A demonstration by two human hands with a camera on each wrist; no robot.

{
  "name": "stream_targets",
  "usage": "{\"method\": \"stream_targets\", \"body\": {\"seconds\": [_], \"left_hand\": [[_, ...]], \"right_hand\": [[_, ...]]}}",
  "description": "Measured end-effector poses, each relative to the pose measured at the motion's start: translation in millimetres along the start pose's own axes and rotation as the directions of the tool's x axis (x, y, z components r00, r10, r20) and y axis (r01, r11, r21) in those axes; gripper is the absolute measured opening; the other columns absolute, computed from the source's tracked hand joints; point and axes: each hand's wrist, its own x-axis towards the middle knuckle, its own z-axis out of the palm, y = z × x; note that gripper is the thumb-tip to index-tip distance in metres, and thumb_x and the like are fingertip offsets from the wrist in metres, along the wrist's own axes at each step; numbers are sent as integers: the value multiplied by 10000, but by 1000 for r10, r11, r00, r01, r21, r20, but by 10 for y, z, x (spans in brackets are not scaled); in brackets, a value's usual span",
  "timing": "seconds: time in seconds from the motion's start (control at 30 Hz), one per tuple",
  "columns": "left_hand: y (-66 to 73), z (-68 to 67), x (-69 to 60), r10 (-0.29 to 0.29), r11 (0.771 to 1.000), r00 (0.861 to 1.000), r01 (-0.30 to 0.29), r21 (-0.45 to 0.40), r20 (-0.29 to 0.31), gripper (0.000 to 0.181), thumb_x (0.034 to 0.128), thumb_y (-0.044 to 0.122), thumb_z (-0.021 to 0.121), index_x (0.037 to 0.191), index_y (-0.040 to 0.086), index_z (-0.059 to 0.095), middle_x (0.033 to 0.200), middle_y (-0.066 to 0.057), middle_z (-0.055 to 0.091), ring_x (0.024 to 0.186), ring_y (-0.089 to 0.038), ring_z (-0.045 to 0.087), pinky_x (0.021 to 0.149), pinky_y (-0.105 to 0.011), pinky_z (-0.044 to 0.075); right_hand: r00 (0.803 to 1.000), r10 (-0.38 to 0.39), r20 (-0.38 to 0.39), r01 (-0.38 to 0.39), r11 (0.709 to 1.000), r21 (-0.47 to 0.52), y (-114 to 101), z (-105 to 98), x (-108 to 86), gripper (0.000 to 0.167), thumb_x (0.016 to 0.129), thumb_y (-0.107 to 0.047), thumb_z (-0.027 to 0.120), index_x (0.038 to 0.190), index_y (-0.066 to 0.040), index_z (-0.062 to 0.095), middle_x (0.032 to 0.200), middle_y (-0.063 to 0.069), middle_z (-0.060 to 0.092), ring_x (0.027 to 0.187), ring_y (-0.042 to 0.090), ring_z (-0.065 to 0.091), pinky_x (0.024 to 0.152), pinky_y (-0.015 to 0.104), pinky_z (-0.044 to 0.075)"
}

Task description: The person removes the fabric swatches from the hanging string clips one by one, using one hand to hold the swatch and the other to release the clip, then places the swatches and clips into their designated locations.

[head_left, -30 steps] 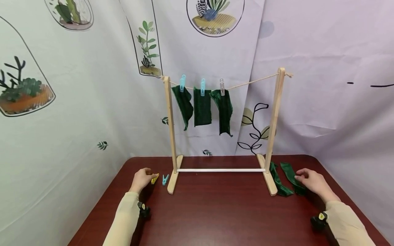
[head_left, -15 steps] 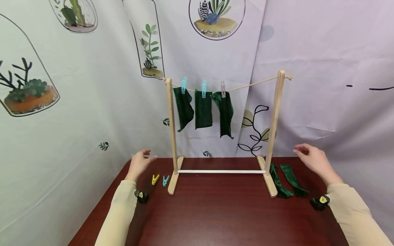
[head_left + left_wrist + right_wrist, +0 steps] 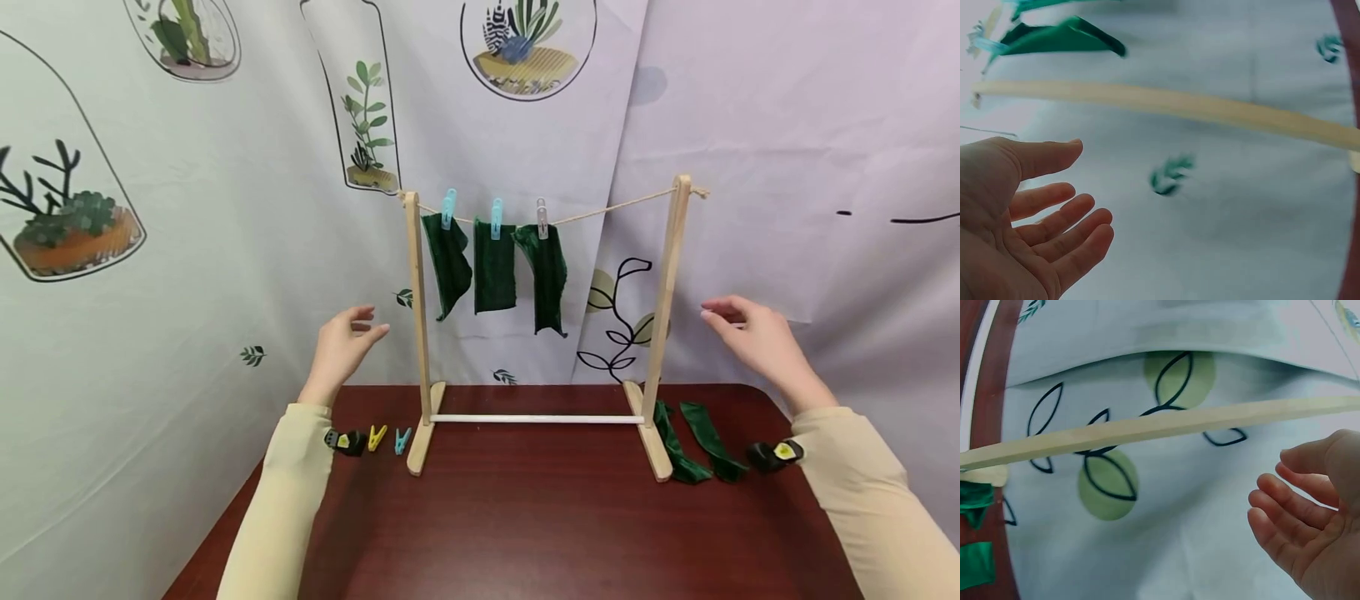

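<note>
My left hand (image 3: 341,350) is raised left of the wooden rack's left post (image 3: 417,308), palm inward, holding nothing. On the other side my right hand (image 3: 757,342) hovers beside the right post (image 3: 666,308), fingers slightly bent and apart from everything. From the rope (image 3: 618,205) hang three dark green cloths: a left one (image 3: 450,267), a middle one (image 3: 495,275) and a right one (image 3: 551,279). Two blue clothespins (image 3: 448,210) and a clear clothespin (image 3: 542,218) fasten them. Both wrist views show bare palms with the posts behind.
A yellow clothespin (image 3: 377,437) and a blue clothespin (image 3: 402,441) lie on the dark red table (image 3: 510,533), left of the rack's left foot. Two more green cloths (image 3: 712,442) lie right of its right foot. A white bar (image 3: 536,419) joins the feet. A printed curtain hangs behind.
Both hands have risen from the table: the left from beside the yellow clothespin, the right from beside the loose green cloths. The hanging left cloth has swung slightly.
</note>
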Motion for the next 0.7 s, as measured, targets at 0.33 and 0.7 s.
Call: {"method": "stream_targets", "body": {"seconds": [0.33, 0.7], "left_hand": [[525, -140, 185, 119, 991, 987, -125, -54, -112, 533, 957, 298, 721, 1408, 51, 579, 1297, -180, 634, 1144, -350, 631, 907, -515, 540], [1147, -111, 294, 236, 952, 960, -259, -164, -149, 495, 938, 276, 748, 1362, 54, 622, 1234, -134, 665, 1113, -252, 647, 948, -406, 541]], "right_hand": [[997, -49, -63, 48, 999, -6, -284, -129, 123, 471, 1034, -429, 539, 1308, -62, 645, 1243, 210, 667, 1122, 390, 605, 718, 252, 437], [986, -123, -110, 128, 991, 44, -641, -13, 294, 349, 1009, -341, 624, 1229, -84, 712, 1138, 160, 724, 843, -97, 548, 659, 140, 422]]}}
